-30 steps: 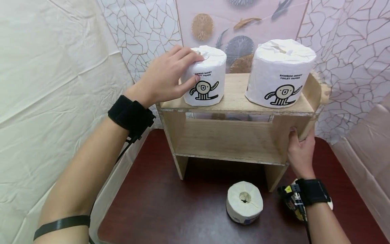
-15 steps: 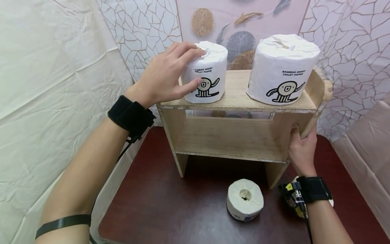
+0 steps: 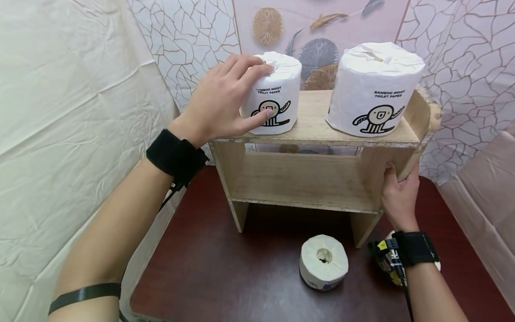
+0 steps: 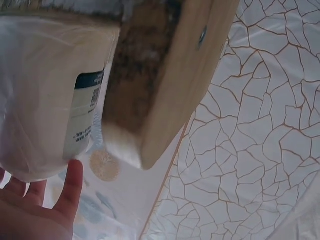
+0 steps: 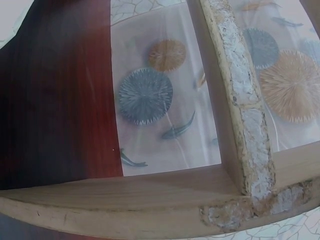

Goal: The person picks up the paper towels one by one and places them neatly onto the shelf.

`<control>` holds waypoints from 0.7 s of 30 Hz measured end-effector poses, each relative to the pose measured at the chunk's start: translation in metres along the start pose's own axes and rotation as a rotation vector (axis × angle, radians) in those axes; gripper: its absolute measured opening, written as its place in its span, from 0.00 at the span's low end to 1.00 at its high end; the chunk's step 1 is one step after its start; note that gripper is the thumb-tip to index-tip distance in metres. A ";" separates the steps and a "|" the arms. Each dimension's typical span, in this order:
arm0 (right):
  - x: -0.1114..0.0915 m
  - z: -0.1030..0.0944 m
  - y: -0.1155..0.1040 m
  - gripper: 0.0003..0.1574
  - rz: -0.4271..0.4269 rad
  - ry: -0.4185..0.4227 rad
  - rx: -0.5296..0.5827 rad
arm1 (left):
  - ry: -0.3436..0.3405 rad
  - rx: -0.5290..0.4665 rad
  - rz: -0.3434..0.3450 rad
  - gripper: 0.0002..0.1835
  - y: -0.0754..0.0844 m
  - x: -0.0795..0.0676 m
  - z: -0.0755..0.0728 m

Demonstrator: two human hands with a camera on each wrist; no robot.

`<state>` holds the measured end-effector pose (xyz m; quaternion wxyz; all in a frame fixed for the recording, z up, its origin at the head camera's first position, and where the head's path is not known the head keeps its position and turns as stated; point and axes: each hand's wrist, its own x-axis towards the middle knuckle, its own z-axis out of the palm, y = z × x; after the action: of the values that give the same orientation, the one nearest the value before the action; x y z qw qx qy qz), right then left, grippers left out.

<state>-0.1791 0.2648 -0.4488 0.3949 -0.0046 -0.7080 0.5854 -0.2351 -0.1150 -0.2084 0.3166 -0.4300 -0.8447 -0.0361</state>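
My left hand (image 3: 225, 98) holds the smaller-looking wrapped toilet paper roll (image 3: 283, 85) at the left end of the wooden shelf's top board. Its fingers lie over the roll's top and the thumb lies across the printed front; the left wrist view shows fingertips at the edge of the same roll (image 4: 45, 100). A second wrapped toilet paper roll (image 3: 372, 98) stands upright at the right end. My right hand (image 3: 400, 197) grips the right side panel of the wooden shelf (image 3: 301, 179), thumb on the inner face. The right wrist view shows shelf boards (image 5: 242, 110), with that hand out of sight.
A cream toilet paper roll (image 3: 323, 264) stands on the dark red table (image 3: 225, 277) in front of the shelf. Another packaged item (image 3: 392, 264) lies partly hidden under my right wrist. Patterned wall covering (image 3: 185, 40) rises behind, with pale cloth (image 3: 72, 112) at left.
My left thumb has shifted right across the roll's front. Shelf and rolls sit slightly higher in the head view; my right hand keeps its grip on the panel.
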 end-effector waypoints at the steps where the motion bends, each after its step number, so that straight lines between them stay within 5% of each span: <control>1: 0.000 0.000 0.000 0.31 0.003 0.000 0.002 | 0.013 0.004 0.008 0.42 0.000 -0.001 0.001; 10: 0.000 -0.001 0.000 0.31 0.011 -0.001 -0.020 | 0.142 0.007 0.048 0.47 0.005 -0.008 0.009; 21: 0.001 -0.001 0.001 0.31 0.006 -0.004 -0.033 | 0.302 0.072 0.119 0.38 0.018 -0.017 0.021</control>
<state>-0.1798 0.2660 -0.4489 0.3915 -0.0122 -0.7183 0.5750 -0.2254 -0.1088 -0.2388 0.4566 -0.4573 -0.7614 -0.0514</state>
